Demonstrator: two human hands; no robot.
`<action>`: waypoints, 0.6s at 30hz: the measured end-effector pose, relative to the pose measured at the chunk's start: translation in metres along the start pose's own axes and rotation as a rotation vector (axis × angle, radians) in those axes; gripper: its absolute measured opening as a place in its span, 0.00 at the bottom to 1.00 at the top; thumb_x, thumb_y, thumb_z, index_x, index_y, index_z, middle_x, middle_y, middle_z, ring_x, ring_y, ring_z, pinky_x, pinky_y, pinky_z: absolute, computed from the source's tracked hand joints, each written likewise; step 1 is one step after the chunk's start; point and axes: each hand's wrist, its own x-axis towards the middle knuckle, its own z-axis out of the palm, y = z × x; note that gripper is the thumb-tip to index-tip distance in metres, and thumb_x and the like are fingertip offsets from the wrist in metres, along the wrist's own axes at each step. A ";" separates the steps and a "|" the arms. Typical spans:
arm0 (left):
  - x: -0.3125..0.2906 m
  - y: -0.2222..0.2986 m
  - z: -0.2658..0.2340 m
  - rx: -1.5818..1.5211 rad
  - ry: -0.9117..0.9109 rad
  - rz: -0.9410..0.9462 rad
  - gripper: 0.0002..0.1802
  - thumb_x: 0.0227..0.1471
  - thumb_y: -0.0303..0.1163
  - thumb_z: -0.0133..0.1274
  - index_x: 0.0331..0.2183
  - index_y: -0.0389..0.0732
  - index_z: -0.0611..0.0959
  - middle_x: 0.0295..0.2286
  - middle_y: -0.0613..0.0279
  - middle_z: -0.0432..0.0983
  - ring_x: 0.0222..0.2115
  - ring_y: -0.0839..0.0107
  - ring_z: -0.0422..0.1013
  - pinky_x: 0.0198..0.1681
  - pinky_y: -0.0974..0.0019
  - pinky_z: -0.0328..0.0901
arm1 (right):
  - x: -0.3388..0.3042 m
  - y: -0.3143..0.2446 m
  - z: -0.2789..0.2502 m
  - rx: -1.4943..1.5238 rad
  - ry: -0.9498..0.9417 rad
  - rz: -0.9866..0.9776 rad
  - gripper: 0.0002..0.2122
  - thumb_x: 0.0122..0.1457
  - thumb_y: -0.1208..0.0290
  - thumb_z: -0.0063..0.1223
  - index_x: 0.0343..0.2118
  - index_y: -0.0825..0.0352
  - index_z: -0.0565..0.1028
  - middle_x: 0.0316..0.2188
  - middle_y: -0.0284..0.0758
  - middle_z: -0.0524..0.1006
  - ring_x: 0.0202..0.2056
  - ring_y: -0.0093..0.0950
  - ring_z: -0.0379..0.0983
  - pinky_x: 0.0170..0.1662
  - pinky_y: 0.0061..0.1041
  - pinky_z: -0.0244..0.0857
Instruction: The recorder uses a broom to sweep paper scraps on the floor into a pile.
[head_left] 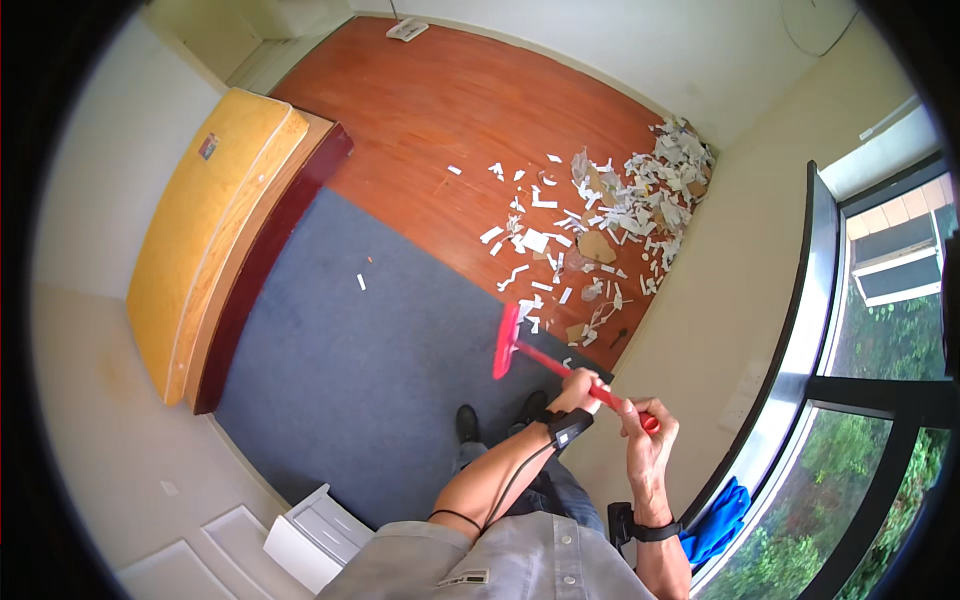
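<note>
I hold a red broom (540,358) with both hands, its handle slanting from the lower right to the wide red head. My left hand (580,388) is closed round the middle of the handle. At the handle's top end, my right hand (648,428) grips with curled fingers. The broom head (507,341) is above the blue-grey carpet, near the edge of the wooden floor; whether it touches down I cannot tell. Just beyond it lie scattered white paper scraps (535,242), which thicken into a heap (668,175) in the far right corner. Brown pieces (596,247) are mixed in.
A yellow mattress (215,235) on a dark red bed base (270,270) stands along the left wall. A white drawer unit (320,535) is at lower left. Windows (850,400) line the right side, with blue cloth (718,518) on the sill. A white dustpan-like object (407,30) stands far back.
</note>
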 end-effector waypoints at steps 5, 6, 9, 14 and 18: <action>-0.001 0.000 0.036 -0.021 -0.232 -0.180 0.15 0.51 0.23 0.44 0.17 0.47 0.62 0.10 0.73 0.55 0.11 0.78 0.54 0.17 0.73 0.54 | -0.012 -0.009 0.000 -0.177 -0.039 -0.305 0.07 0.52 0.78 0.55 0.20 0.72 0.70 0.22 0.32 0.74 0.22 0.20 0.64 0.27 0.21 0.57; -0.006 0.000 0.042 -0.032 -0.294 -0.194 0.16 0.51 0.25 0.44 0.16 0.48 0.61 0.10 0.74 0.55 0.11 0.79 0.54 0.17 0.74 0.53 | -0.016 -0.010 -0.002 -0.200 -0.064 -0.374 0.07 0.50 0.79 0.55 0.20 0.72 0.70 0.23 0.33 0.74 0.23 0.22 0.65 0.28 0.22 0.59; -0.024 -0.014 0.062 -0.038 -0.301 -0.183 0.13 0.52 0.26 0.46 0.19 0.47 0.62 0.13 0.74 0.56 0.11 0.80 0.54 0.16 0.75 0.53 | -0.026 -0.011 -0.013 -0.214 -0.010 -0.432 0.07 0.48 0.81 0.56 0.20 0.71 0.69 0.24 0.37 0.75 0.24 0.26 0.69 0.30 0.23 0.62; -0.048 -0.030 0.060 0.017 -0.065 -0.021 0.11 0.50 0.22 0.43 0.20 0.44 0.63 0.14 0.70 0.56 0.11 0.77 0.54 0.16 0.70 0.54 | -0.030 -0.012 -0.038 -0.005 0.036 -0.270 0.10 0.53 0.74 0.56 0.19 0.69 0.69 0.24 0.34 0.75 0.21 0.20 0.65 0.26 0.21 0.59; -0.049 -0.023 0.031 0.104 0.200 0.139 0.06 0.47 0.20 0.41 0.22 0.39 0.66 0.16 0.63 0.61 0.13 0.72 0.60 0.18 0.65 0.58 | -0.015 -0.004 -0.032 0.152 0.085 -0.046 0.11 0.55 0.69 0.55 0.20 0.69 0.71 0.20 0.33 0.74 0.17 0.17 0.63 0.23 0.18 0.56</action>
